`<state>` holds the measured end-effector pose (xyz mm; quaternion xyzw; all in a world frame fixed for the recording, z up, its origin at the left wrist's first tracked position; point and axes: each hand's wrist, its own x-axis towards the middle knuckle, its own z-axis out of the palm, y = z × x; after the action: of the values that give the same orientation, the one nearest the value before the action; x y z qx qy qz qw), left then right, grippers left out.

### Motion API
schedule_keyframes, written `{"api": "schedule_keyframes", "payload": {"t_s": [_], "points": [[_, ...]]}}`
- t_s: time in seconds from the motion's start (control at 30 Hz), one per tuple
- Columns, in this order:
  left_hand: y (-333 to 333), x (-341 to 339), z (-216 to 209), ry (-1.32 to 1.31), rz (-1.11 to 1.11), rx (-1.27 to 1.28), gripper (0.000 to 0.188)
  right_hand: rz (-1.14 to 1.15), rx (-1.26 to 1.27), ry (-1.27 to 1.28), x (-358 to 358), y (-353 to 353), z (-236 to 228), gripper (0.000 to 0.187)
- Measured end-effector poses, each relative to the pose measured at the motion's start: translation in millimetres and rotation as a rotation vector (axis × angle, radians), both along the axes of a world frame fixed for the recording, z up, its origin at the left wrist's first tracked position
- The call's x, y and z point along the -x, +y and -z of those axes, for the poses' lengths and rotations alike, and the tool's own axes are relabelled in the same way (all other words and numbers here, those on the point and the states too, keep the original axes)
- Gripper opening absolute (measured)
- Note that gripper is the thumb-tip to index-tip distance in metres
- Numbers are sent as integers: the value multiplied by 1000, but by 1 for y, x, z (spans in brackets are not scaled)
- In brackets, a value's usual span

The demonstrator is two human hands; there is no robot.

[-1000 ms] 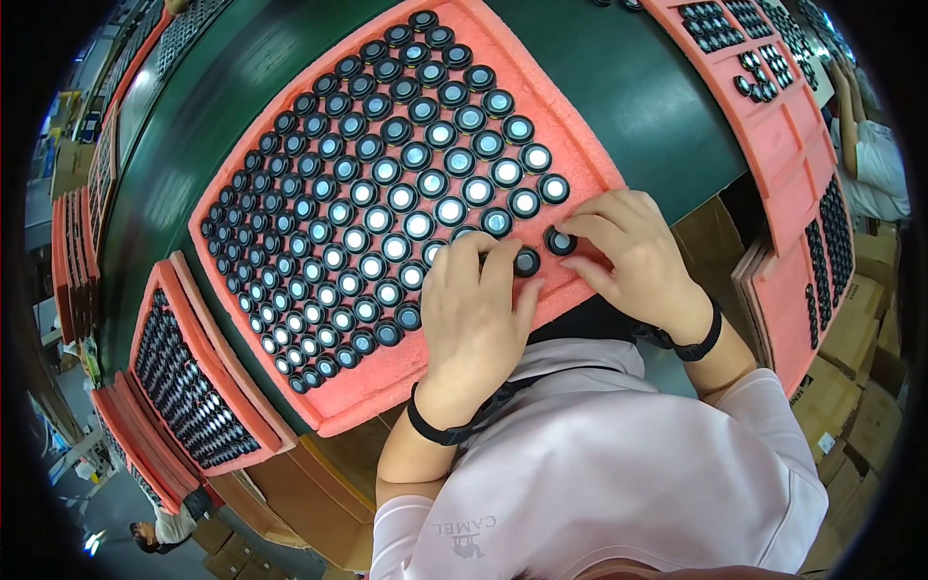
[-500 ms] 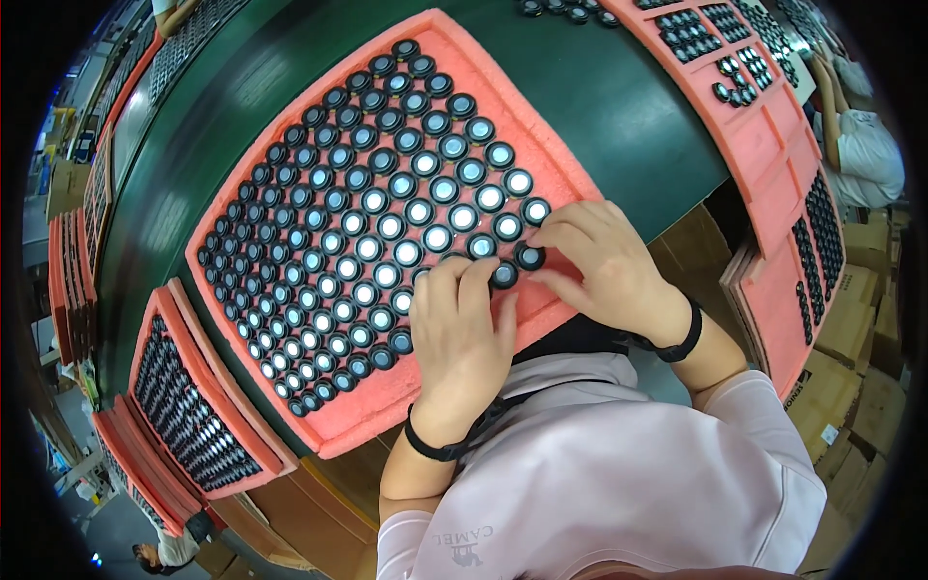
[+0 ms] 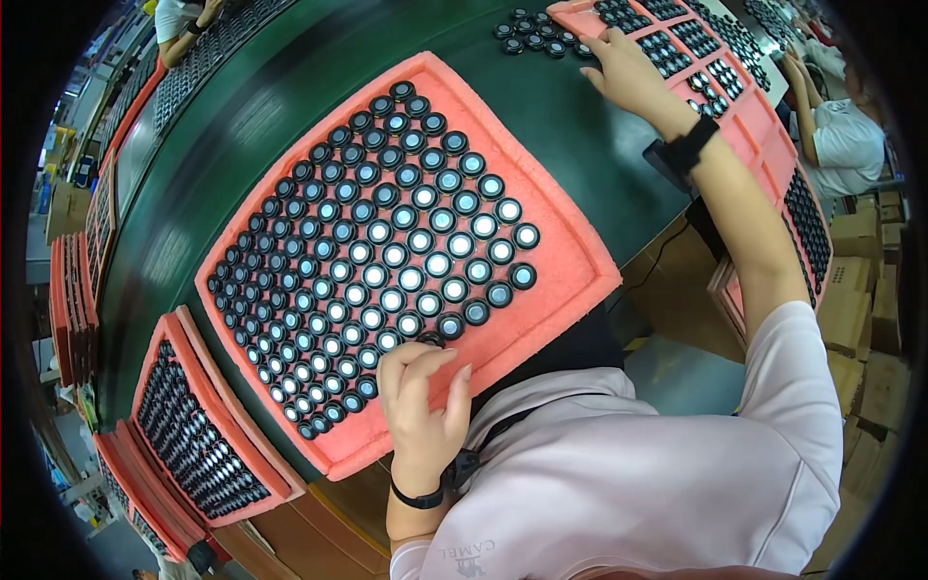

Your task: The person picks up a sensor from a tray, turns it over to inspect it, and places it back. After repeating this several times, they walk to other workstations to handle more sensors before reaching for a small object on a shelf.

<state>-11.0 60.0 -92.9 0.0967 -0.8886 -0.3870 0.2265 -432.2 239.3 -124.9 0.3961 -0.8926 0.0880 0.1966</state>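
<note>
In front of me lies a pink foam tray [image 3: 570,256] filled with rows of small round black parts [image 3: 411,278] with shiny silver centres. My left hand [image 3: 423,401] is over the tray's near edge, its fingers loosely bent and thumb apart, beside the nearest row. Nothing shows in its grasp, and its fingertips partly cover a round part. Stretched out to the far right, my right hand [image 3: 623,72] has its fingers apart. Its fingertips are next to a loose group of the same round parts [image 3: 535,42] on the green table. I see nothing held in it.
A sectioned pink tray [image 3: 759,116] holding more round parts curves along the right. Another filled foam tray [image 3: 198,425] leans at the left. Cardboard boxes [image 3: 846,319] are stacked at far right. Other people [image 3: 846,135] work at the right and far left.
My right hand has left the near right corner of the tray and reached far right to the loose parts. My left hand has shifted slightly left and nearer. The tray sits lower in view.
</note>
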Motion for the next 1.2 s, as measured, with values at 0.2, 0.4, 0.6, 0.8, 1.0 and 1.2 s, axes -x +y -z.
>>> {"api": "schedule_keyframes", "payload": {"t_s": [0.2, 0.4, 0.6, 0.8, 1.0, 1.2], "points": [[-5, -16, 0, -22, -84, -16, 26, 52, -204, 72, 9, -2, 13, 31], [-7, -20, -3, -16, -103, -42, 23, 7, -143, -63, -18, 10, 12, 25], [-8, -17, -3, -41, -111, -112, 21, -46, 155, -393, -71, 23, -10, 22], [-9, -14, -2, -20, -117, -168, 19, -440, 868, -1491, -181, 9, -45, 36], [-4, -7, -8, 31, -94, -117, 16, -524, 520, -1258, -245, -14, -48, 28], [-1, -6, -11, 86, -100, -150, 19, -691, 656, -1048, -271, -37, -36, 24]]}}
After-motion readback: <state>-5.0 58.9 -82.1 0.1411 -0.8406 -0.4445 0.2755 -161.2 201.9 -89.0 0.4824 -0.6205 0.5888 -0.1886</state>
